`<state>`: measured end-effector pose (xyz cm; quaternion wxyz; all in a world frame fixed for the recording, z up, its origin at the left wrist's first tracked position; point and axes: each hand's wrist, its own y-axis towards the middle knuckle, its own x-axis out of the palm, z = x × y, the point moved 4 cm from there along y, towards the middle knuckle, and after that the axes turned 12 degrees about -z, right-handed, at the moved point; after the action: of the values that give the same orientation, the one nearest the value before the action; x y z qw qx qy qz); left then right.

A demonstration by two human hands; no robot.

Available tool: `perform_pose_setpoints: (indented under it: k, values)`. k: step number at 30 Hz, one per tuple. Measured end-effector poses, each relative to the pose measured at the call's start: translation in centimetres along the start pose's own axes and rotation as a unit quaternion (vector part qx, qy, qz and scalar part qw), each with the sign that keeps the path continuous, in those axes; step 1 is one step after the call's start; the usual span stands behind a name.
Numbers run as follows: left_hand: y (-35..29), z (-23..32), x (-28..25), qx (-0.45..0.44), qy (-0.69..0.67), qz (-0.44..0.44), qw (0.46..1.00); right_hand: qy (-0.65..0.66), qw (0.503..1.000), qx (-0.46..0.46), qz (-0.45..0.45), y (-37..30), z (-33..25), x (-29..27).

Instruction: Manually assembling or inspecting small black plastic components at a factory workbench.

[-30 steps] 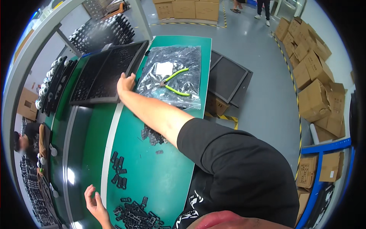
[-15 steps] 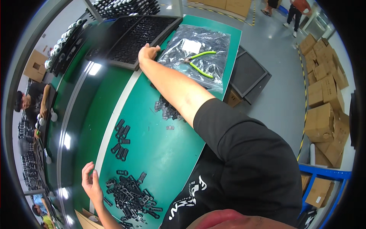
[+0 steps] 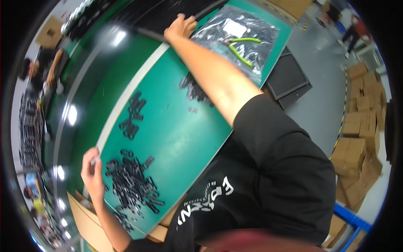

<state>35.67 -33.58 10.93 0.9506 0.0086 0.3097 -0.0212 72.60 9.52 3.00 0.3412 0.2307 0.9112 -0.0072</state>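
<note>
Black tray (image 3: 157,17), blurred and cut off at eleven o'clock, adjoins the bent-fingered right hand (image 3: 180,28); left hand (image 3: 92,171) curls loosely at eight, both holds unclear.

Seeing only part of the black tray (image 3: 153,17) at the upper edge, can't judge contact with the right hand (image 3: 180,28); catching partly hidden dark parts (image 3: 192,90) behind the right forearm (image 3: 216,71), just blurred people (image 3: 357,33) upper right.
</note>
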Motion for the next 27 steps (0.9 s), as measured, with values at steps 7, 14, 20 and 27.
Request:
perform_pose_setpoints:
  k: [7, 14, 20, 27]
  values:
    - [-0.7, 5.9, 4.4, 0.011, 0.103, -0.028, 0.994, -0.04, 0.938, -0.336, -0.071, 1.2, 1.3, -2.7]
    - [-9.5, 8.9, 15.3, -0.017, 0.264, 0.001, 0.964, -0.006, 0.687, -0.53, -0.497, -19.0, 1.8, -16.1]
    - [-9.4, 7.1, 23.6, -0.076, 0.248, 0.164, 0.952, -0.019, 0.676, -0.541, -0.5, -25.1, 4.7, -15.8]
    - [-13.9, 6.6, 24.0, -0.085, 0.292, 0.213, 0.928, -0.131, 0.711, -0.604, -0.335, -23.9, 9.0, -16.9]
